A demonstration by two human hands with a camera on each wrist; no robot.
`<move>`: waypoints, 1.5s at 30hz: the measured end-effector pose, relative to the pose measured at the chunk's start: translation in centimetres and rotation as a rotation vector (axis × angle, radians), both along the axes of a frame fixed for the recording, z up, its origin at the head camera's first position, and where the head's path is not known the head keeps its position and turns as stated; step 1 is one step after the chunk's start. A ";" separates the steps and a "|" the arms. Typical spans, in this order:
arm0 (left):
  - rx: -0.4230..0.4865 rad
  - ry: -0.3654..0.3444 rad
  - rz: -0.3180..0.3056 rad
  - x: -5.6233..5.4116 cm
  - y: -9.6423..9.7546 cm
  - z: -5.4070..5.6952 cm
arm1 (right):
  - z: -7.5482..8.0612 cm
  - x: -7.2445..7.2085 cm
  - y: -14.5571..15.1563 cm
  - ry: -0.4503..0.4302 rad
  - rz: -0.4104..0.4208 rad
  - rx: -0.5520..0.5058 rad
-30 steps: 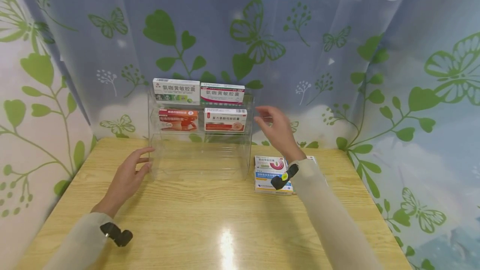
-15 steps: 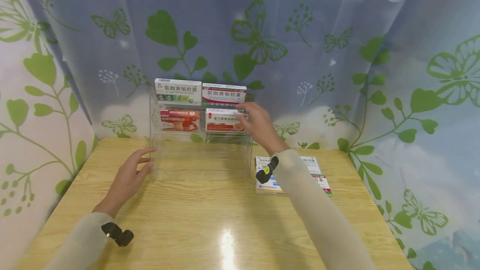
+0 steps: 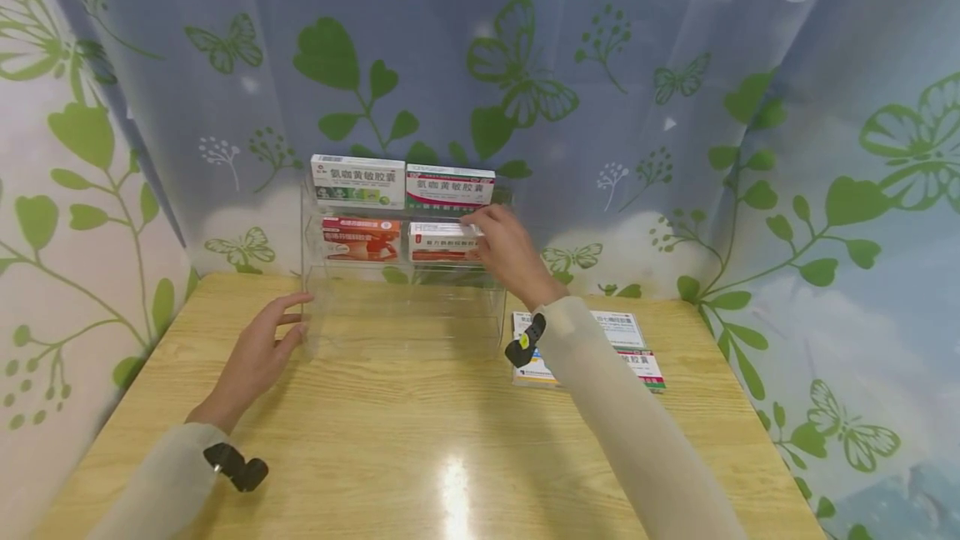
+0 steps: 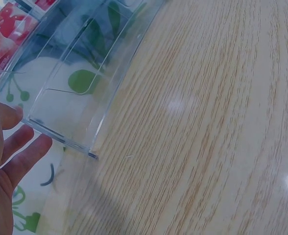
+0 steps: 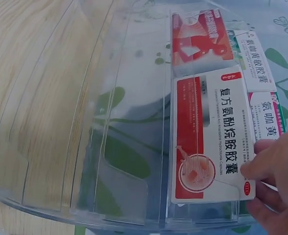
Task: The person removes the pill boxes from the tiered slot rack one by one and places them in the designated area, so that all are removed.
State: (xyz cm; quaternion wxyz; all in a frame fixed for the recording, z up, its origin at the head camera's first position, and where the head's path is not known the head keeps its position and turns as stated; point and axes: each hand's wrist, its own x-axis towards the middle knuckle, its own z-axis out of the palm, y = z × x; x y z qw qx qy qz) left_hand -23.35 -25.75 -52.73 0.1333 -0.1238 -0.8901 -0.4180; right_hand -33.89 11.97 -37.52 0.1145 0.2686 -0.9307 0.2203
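A clear stepped display rack (image 3: pixel 405 307) stands on the table and bears medicine boxes on its two upper tiers. On the middle tier, a white-and-red medicine box (image 5: pixel 210 142) sits beside an orange-red medicine box (image 3: pixel 362 239). My right hand (image 3: pixel 513 252) pinches the white-and-red box at its upper right corner, thumb on the front face. That box leans a little forward. On the top tier are a white-and-green box (image 3: pixel 357 182) and a white-and-pink box (image 3: pixel 450 187). My left hand (image 3: pixel 255 352), fingers loosely extended, rests at the rack's left side.
Several more medicine boxes (image 3: pixel 637 365) lie on the wooden table (image 3: pixel 360 457) right of the rack, partly hidden by my right sleeve. A patterned curtain (image 3: pixel 420 48) hangs behind the table and along both sides.
My right hand has moved left from beside the rack to the white-and-red box and taken its corner. The box now tilts forward. The left hand has stayed in place.
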 end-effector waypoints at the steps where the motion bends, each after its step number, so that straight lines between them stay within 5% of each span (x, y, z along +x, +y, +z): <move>1: -0.001 -0.001 0.000 0.0 0.0 0.0 | 0.0 0.0 0.0 0.002 0.001 0.012; 7: -0.005 0.000 -0.003 0.0 0.1 0.2 | -0.1 -0.1 0.2 0.049 0.019 0.038; 21: -0.004 0.007 0.008 0.4 0.2 0.4 | 3.3 0.9 3.3 0.229 0.114 -0.191; 29: 0.003 0.007 0.002 0.6 0.3 0.7 | 4.7 2.7 7.8 0.164 0.103 -0.231; 38: -0.005 0.003 0.007 0.4 0.2 0.4 | 3.2 5.2 13.0 0.091 0.033 -0.167; 45: -0.017 0.021 0.005 0.4 0.3 0.4 | -0.5 7.4 16.9 0.027 0.004 -0.119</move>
